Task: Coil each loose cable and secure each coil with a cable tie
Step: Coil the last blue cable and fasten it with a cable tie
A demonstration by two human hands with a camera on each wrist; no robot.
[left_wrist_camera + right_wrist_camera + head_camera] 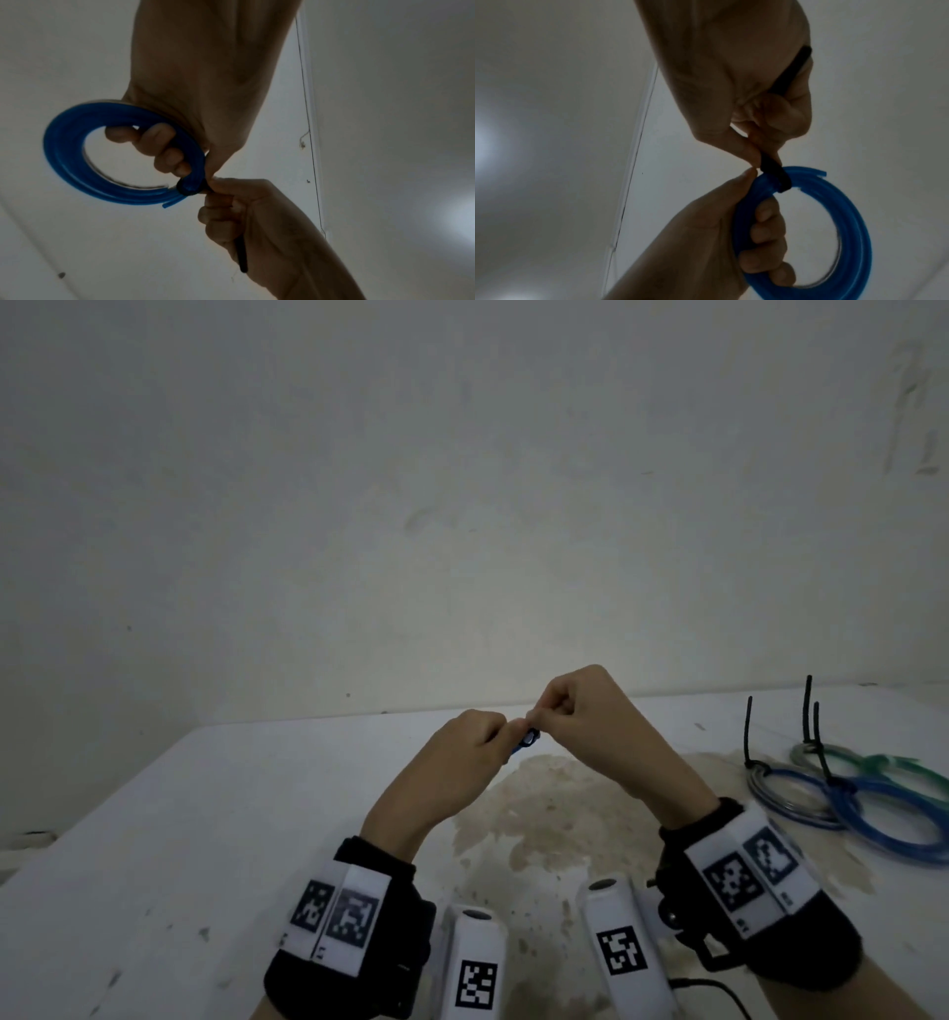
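Note:
A coil of blue cable is held up above the white table. My left hand grips the coil with its fingers curled through the ring. A black cable tie is looped round the coil's strands. My right hand pinches the tie's tail right at the loop, and the tail runs on through the fist. In the head view both hands meet knuckles up, and only a bit of the blue coil shows between them.
At the right of the table lie tied coils, a blue one, a grey one and a green one, with black tie tails sticking up. A stained patch marks the table's middle. A wall stands behind.

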